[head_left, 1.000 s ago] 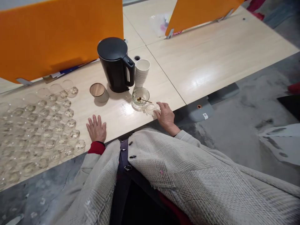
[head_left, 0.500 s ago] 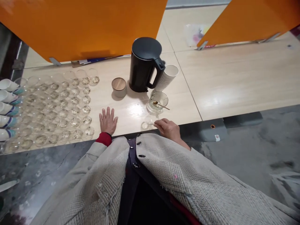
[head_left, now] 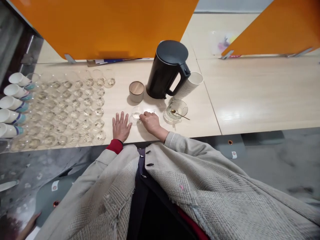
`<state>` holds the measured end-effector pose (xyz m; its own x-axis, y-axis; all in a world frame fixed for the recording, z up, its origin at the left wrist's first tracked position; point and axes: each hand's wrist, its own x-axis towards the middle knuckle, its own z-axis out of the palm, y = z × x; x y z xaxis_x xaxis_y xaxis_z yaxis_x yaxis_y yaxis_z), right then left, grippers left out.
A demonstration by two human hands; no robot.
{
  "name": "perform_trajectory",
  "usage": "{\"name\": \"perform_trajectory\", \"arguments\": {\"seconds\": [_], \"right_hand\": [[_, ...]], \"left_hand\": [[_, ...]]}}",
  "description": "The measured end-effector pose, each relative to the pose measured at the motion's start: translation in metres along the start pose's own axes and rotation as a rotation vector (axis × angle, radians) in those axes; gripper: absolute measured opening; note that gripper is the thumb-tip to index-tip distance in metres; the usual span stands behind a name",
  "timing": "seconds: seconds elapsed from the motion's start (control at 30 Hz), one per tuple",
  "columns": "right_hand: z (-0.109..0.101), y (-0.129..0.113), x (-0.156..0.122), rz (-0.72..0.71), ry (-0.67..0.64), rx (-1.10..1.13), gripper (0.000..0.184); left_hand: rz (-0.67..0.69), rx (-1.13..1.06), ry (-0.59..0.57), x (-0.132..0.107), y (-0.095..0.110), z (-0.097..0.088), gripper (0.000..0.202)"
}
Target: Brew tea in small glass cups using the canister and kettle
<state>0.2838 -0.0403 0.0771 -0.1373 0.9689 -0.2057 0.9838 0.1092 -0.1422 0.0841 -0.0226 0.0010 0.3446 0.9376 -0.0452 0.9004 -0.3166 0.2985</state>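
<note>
My left hand (head_left: 120,127) lies flat on the wooden table (head_left: 250,93), fingers spread, holding nothing. My right hand (head_left: 150,121) is closed in a pinch on a small clear glass cup (head_left: 136,115) that stands on the table between my two hands. To the right of it a glass bowl (head_left: 176,110) holds a gold spoon (head_left: 178,114). Behind stand a black electric kettle (head_left: 168,70), a round tin with a wooden lid (head_left: 136,91) and a stack of white paper cups (head_left: 191,85).
Several rows of small glass cups (head_left: 67,110) cover the table's left part. White cups with coloured bands (head_left: 13,103) lie at the far left edge. Orange divider panels (head_left: 107,26) stand along the back. The grey floor (head_left: 282,160) lies to the right below the table edge.
My right hand has moved the small glass cup left from beside the bowl to a spot next to my left hand. The view has swung left.
</note>
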Motion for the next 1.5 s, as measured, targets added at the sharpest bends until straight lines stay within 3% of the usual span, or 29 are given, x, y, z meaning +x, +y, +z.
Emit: {"name": "perform_trajectory", "arguments": {"seconds": [0.17, 0.37, 0.53, 0.8, 1.13, 1.37, 1.5], "right_hand": [[-0.004, 0.001, -0.005, 0.027, -0.026, 0.014, 0.033], [-0.016, 0.011, -0.025, 0.070, 0.019, 0.074, 0.059], [-0.027, 0.024, -0.029, 0.104, 0.115, 0.157, 0.056], [-0.044, 0.045, 0.017, 0.158, 0.351, 0.338, 0.049], [-0.024, 0.058, 0.047, 0.164, 0.445, 0.379, 0.046], [-0.021, 0.059, 0.079, 0.110, 0.533, 0.335, 0.061], [-0.018, 0.059, 0.102, 0.084, 0.499, 0.271, 0.070]], "left_hand": [[-0.001, -0.011, 0.003, 0.000, 0.000, 0.001, 0.065], [-0.001, -0.008, 0.008, -0.001, 0.000, 0.000, 0.064], [-0.002, 0.002, 0.008, -0.001, 0.001, 0.001, 0.064], [0.038, 0.023, -0.017, -0.004, 0.003, -0.001, 0.063], [0.089, 0.024, -0.030, -0.009, 0.004, 0.007, 0.059], [0.076, 0.018, -0.004, -0.011, 0.004, 0.006, 0.059], [0.072, 0.033, -0.011, -0.012, 0.005, 0.005, 0.059]]}}
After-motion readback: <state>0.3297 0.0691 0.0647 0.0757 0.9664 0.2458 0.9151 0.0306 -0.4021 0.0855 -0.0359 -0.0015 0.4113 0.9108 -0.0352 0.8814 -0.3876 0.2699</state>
